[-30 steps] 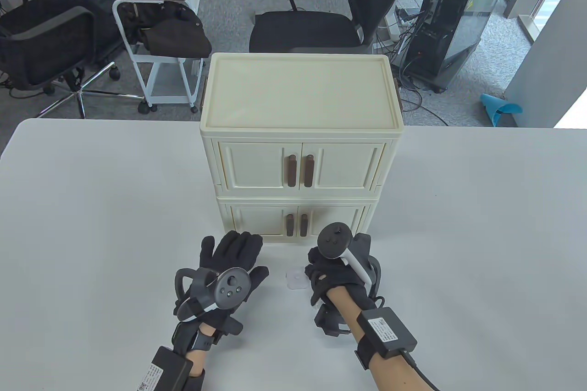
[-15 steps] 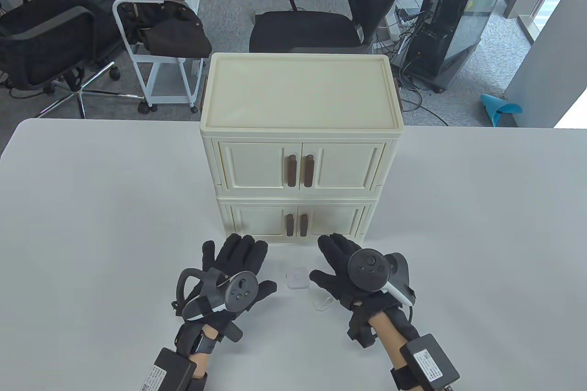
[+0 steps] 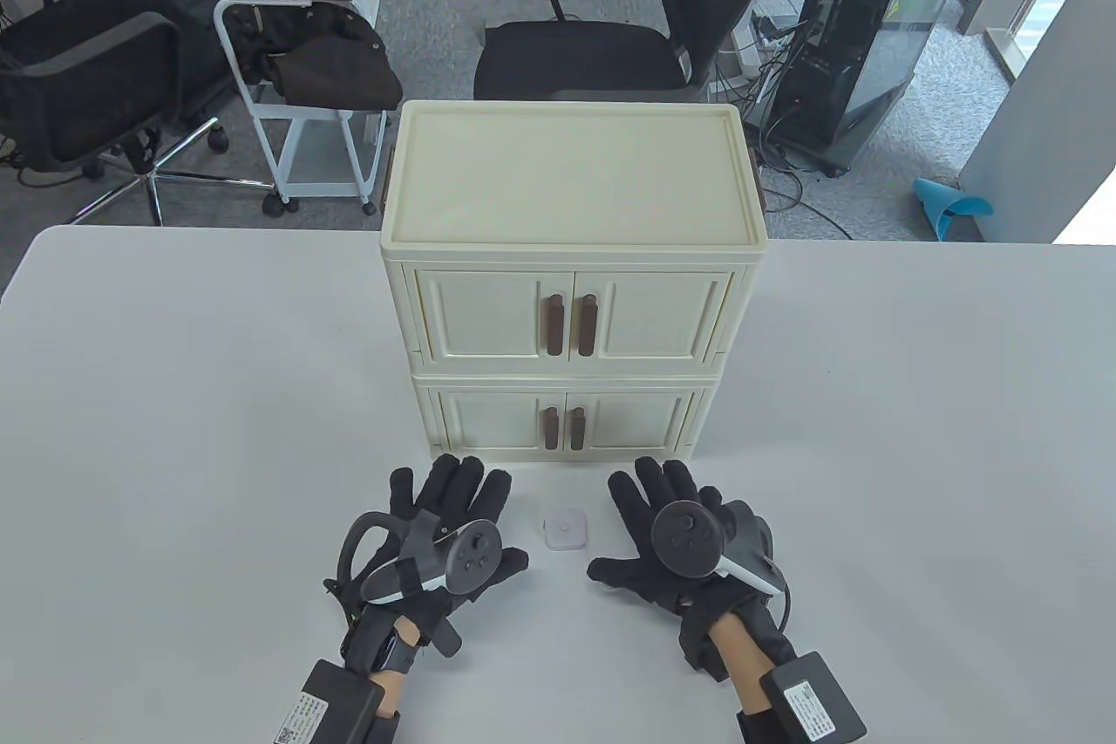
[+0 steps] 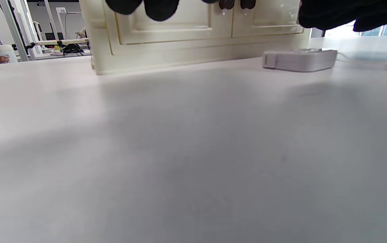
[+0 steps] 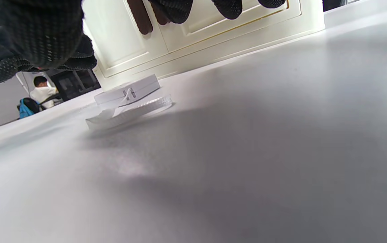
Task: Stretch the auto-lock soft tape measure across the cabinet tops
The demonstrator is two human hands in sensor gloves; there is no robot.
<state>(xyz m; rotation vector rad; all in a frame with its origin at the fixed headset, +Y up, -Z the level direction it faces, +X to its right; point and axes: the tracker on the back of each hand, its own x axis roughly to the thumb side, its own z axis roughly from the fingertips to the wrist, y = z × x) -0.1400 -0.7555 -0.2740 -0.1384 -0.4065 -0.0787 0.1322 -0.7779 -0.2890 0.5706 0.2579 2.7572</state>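
Note:
A small white square tape measure (image 3: 566, 532) lies flat on the table between my two hands, in front of the cream two-tier cabinet (image 3: 571, 273). It also shows in the left wrist view (image 4: 299, 60) and in the right wrist view (image 5: 127, 94), where a short loop of white tape (image 5: 129, 113) lies beside it. My left hand (image 3: 453, 517) rests flat on the table with fingers spread, to the left of the case. My right hand (image 3: 654, 522) rests flat with fingers spread, to its right. Neither hand touches it.
The cabinet's flat top (image 3: 571, 173) is bare. The white table (image 3: 174, 395) stretches wide on both sides. Office chairs (image 3: 645, 11), a cart (image 3: 296, 64) and a computer tower (image 3: 872, 37) stand on the floor beyond the far edge.
My right hand has let go of the tape measure, turned palm down and drawn back a little to the right. My left hand has slid slightly toward me. The case lies still.

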